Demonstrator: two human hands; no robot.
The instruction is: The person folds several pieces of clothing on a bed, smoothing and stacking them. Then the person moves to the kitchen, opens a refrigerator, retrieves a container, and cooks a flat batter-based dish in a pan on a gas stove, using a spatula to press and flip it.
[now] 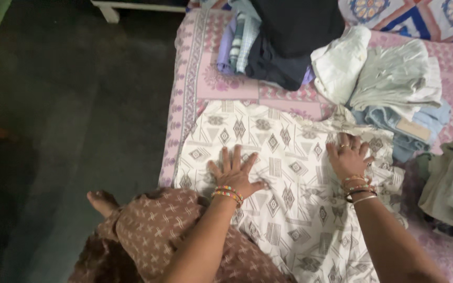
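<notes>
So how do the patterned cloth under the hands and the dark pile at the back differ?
The patterned cloth is pale cream with grey diamond motifs; the dark pile is plain black and navy. The cloth lies spread flat in one layer; the pile is folded and stacked. The left hand and right hand press on the cloth; nothing touches the pile. Both rest on the pink bedsheet.

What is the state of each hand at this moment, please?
Left hand: open, fingers spread, flat on the white patterned cloth, holding nothing.
Right hand: open, palm down on the same cloth, holding nothing.
</notes>
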